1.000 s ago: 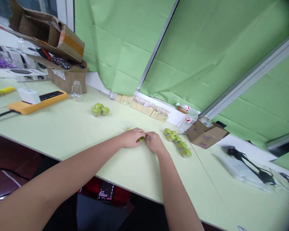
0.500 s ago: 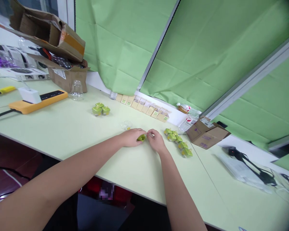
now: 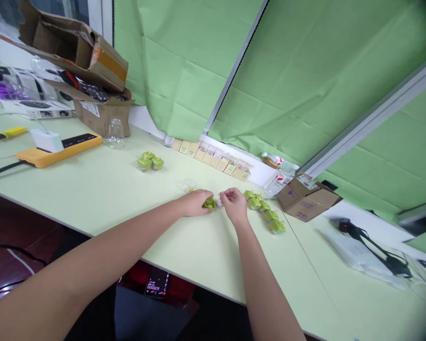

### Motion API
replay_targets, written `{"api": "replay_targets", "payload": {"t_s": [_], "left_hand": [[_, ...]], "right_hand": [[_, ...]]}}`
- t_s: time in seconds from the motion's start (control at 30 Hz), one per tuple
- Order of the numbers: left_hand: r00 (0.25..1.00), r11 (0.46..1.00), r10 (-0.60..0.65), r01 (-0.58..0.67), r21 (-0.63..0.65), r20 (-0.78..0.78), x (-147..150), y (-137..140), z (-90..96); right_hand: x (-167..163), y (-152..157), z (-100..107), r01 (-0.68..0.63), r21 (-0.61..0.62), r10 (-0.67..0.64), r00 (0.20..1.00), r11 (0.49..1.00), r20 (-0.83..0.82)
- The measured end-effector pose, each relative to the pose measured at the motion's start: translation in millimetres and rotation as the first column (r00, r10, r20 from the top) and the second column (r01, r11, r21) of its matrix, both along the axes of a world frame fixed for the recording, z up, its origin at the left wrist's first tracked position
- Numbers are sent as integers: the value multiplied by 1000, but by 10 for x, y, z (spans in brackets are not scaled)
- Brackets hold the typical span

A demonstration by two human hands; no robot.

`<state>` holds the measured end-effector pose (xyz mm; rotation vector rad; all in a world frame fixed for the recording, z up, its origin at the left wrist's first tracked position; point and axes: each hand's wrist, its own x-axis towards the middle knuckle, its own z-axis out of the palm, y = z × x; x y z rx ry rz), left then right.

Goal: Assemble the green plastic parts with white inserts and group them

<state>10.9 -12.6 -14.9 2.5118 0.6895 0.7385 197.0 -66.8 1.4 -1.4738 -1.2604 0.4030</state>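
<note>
My left hand [image 3: 195, 202] curls around a small green container [image 3: 209, 203] whose open side seems to face me. Close by on the right, my right hand [image 3: 235, 204] is closed in a pinch on a small white piece [image 3: 219, 202], too small to identify. A gap separates that piece from the green container. Behind my left hand lies a clear plastic piece [image 3: 187, 183] with a yellow spot. Several green-topped clear little boxes [image 3: 264, 208] stand in a slanting row to the right of my right hand. Three similar boxes [image 3: 150, 161] are grouped farther left.
Small beige cartons [image 3: 213, 158] line the back edge. At left are an orange power strip [image 3: 31, 157], a clear plastic cup [image 3: 115, 135] and open cardboard boxes [image 3: 102, 116]. Bottles [image 3: 279, 180], a carton [image 3: 305, 199] and a black device [image 3: 372, 248] occupy the right side.
My right hand has drawn slightly right, away from the left, and the white piece now shows at its fingers. The green container shows more of its open side.
</note>
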Motion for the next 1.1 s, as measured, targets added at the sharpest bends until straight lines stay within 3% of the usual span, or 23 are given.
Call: {"api": "replay_targets", "payload": {"t_s": [0.1,0.23,0.37,0.57,0.87,1.1], "left_hand": [[998,1000,3,-5,27,68,7,15,18],[974,999,33,-37,15,223,21,41,38],[935,998,64,-69,1,348,53,56,39],[916,999,51,-52,-8,397,96,18,54],[911,998,48,-56,7,410,97,-66,105],[919,996,24,-56,72,393,78,-70,116]], "right_hand": [[-83,-18,20,-109,9,109,989,994,-96],[-139,-41,74,-162,9,162,986,987,-47],[-177,-59,95,-110,42,107,992,993,72],[-310,-99,73,-19,21,13,970,1000,244],[-454,-139,95,118,31,-121,945,993,303],[-498,-127,82,129,20,-129,938,991,321]]}}
